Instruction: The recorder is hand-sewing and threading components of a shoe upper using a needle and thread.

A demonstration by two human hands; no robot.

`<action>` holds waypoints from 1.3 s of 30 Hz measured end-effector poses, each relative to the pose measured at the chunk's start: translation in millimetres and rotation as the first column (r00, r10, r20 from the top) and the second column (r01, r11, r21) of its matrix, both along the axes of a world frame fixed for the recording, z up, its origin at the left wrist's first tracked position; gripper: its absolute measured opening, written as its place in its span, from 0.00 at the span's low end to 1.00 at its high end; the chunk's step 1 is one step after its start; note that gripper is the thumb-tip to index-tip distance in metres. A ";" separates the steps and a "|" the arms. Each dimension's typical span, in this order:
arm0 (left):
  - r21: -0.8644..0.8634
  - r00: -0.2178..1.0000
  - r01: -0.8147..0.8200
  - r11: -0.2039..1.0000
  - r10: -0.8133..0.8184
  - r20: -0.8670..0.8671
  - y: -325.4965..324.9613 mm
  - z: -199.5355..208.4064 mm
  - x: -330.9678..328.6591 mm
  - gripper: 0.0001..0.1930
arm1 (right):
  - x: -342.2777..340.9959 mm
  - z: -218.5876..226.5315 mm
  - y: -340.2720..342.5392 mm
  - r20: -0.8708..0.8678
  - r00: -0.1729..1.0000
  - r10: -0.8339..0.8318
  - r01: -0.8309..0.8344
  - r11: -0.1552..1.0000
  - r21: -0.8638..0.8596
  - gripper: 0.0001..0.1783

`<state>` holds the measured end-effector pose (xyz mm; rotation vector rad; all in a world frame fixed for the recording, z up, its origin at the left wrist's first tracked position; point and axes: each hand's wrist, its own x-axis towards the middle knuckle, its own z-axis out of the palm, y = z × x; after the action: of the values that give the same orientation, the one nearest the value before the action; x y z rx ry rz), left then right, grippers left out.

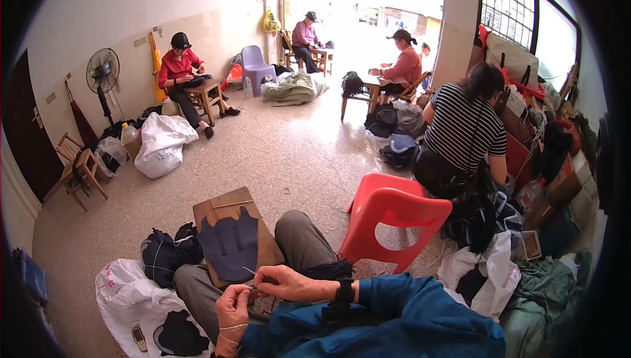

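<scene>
My left hand and my right hand meet low in front of me, above my lap, fingertips nearly touching. Each is closed in a pinch. A thin pale rod sticks out at the right fingertips; its exact kind is too small to tell. What the left fingers pinch is hidden. Just beyond the hands, a dark navy piece of cut cloth with two slit-like marks lies flat on a wooden board between my knees. A pale band circles my left wrist, a black strap my right.
A red plastic chair stands close on the right. Dark cloth bundles and a white sack flank my left leg. A person in a striped shirt bends beside piled bags. Several others sit at small tables farther off.
</scene>
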<state>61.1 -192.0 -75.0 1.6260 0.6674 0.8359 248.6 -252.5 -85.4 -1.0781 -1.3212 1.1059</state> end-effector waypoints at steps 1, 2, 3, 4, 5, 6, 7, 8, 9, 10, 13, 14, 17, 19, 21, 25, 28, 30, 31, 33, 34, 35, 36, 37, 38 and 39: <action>-0.014 1.000 0.001 1.000 -0.001 0.014 -0.5 0.1 0.7 0.04 | 0.5 0.1 -0.4 0.002 1.000 -0.003 0.003 1.000 0.004 0.07; -0.014 1.000 0.002 1.000 -0.001 0.014 -0.8 0.0 1.2 0.04 | 0.7 -0.4 -0.7 0.002 1.000 -0.004 0.004 1.000 0.004 0.07; -0.012 1.000 0.002 1.000 -0.002 0.008 -1.0 -0.1 1.7 0.04 | 1.0 -1.4 -0.8 0.009 1.000 -0.008 0.008 1.000 0.006 0.07; -0.011 1.000 0.003 1.000 -0.003 0.002 -1.1 -0.3 1.9 0.04 | 1.3 -2.3 -0.8 0.017 1.000 -0.012 0.012 1.000 0.008 0.07; -0.011 1.000 0.004 1.000 -0.003 0.001 -1.0 -0.4 2.2 0.04 | 2.0 -2.9 -0.7 0.016 1.000 -0.013 0.013 1.000 0.008 0.07; 0.008 1.000 0.007 1.000 -0.007 -0.004 -0.8 -0.4 2.4 0.04 | 2.8 -3.3 -0.6 0.035 0.999 -0.009 0.008 1.000 0.014 0.07; 0.027 1.000 0.009 1.000 -0.009 -0.009 -0.7 -0.5 2.2 0.04 | 2.9 -3.0 -0.4 0.054 0.999 -0.004 0.003 1.000 0.020 0.08; 0.027 1.000 0.008 1.000 -0.008 -0.010 -0.9 -0.4 1.8 0.04 | 3.2 -2.4 -0.5 0.053 0.999 -0.003 0.002 1.000 0.020 0.08; 0.029 1.000 0.009 1.000 -0.008 -0.022 -1.4 -0.1 1.3 0.04 | 3.6 -1.3 -0.7 0.069 0.998 0.003 -0.005 1.000 0.017 0.08; 0.031 0.999 0.012 0.999 -0.011 -0.034 -1.6 0.2 1.5 0.04 | 4.2 -0.2 -1.1 0.085 0.996 0.008 -0.009 1.000 0.014 0.08; 0.019 1.000 0.015 1.000 -0.015 -0.028 -1.8 -1.4 1.7 0.04 | 5.2 0.6 -0.9 0.110 0.994 0.016 -0.017 1.000 0.009 0.08; 0.019 1.000 0.015 1.000 -0.014 -0.028 -2.1 -1.3 1.8 0.04 | 5.1 2.1 -1.4 0.110 0.994 0.017 -0.018 1.000 0.008 0.08; 0.053 0.999 0.011 0.999 -0.009 -0.047 -2.5 0.3 2.3 0.04 | 5.0 5.0 -2.8 0.117 0.993 0.012 -0.013 1.000 0.014 0.08; 0.104 0.996 0.006 0.995 0.003 -0.086 -2.6 0.9 2.4 0.04 | 4.9 3.3 -2.2 0.121 0.993 0.013 -0.016 1.000 0.024 0.07; 0.110 0.997 -0.001 0.994 0.010 -0.081 -2.5 0.2 3.7 0.04 | 5.1 5.7 -1.8 0.142 0.990 0.004 -0.006 1.000 0.016 0.08; 0.088 0.999 -0.015 0.996 0.020 -0.049 -0.6 -2.6 4.4 0.04 | 3.3 2.0 -1.4 0.116 0.993 -0.025 0.025 1.000 0.001 0.08; 0.041 1.000 -0.025 0.999 0.025 0.001 1.4 -6.9 4.2 0.04 | 3.2 0.3 -0.5 0.096 0.995 -0.026 0.023 0.999 0.037 0.08; 0.043 1.000 -0.019 0.999 0.019 -0.002 0.9 -8.9 3.5 0.05 | 2.7 0.1 -0.9 0.067 0.998 -0.019 0.018 1.000 0.017 0.08; 0.046 1.000 -0.012 0.999 0.013 -0.006 0.6 -9.4 2.7 0.05 | 2.1 -0.2 -1.3 0.038 0.999 -0.012 0.012 1.000 -0.003 0.08; 0.031 1.000 -0.010 0.999 0.010 -0.006 -0.5 -8.1 2.4 0.05 | 4.0 -4.1 -0.6 0.031 0.999 0.018 -0.017 0.999 -0.031 0.08; 0.017 1.000 -0.005 1.000 0.005 -0.004 -0.8 -7.4 2.4 0.05 | 5.1 -5.4 0.0 0.023 0.999 0.045 -0.044 0.997 -0.058 0.08; 0.017 1.000 -0.005 1.000 0.005 -0.004 -0.8 -7.0 2.2 0.05 | 5.7 -6.7 0.5 0.023 0.999 0.045 -0.044 0.997 -0.059 0.08; 0.028 1.000 0.000 1.000 0.001 -0.005 -0.9 -6.6 2.0 0.04 | 6.2 -7.8 0.8 0.021 0.998 0.056 -0.055 0.996 -0.070 0.09; 0.039 1.000 0.003 0.999 -0.002 -0.006 -1.0 -6.6 1.8 0.04 | 6.0 -6.7 0.9 0.019 0.997 0.068 -0.066 0.994 -0.083 0.09; 0.038 1.000 0.002 0.999 -0.002 -0.007 -1.1 -6.9 1.5 0.04 | 5.8 -5.4 0.3 0.019 0.997 0.069 -0.067 0.994 -0.083 0.09; 0.035 1.000 0.004 0.999 -0.004 -0.008 -1.2 -7.1 1.4 0.04 | 5.9 -3.8 -0.6 0.003 0.997 0.078 -0.077 0.993 -0.090 0.09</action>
<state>62.5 -193.2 -82.1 1.6616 0.6580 0.8430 254.5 -253.1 -89.2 -1.1047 -1.3391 1.2299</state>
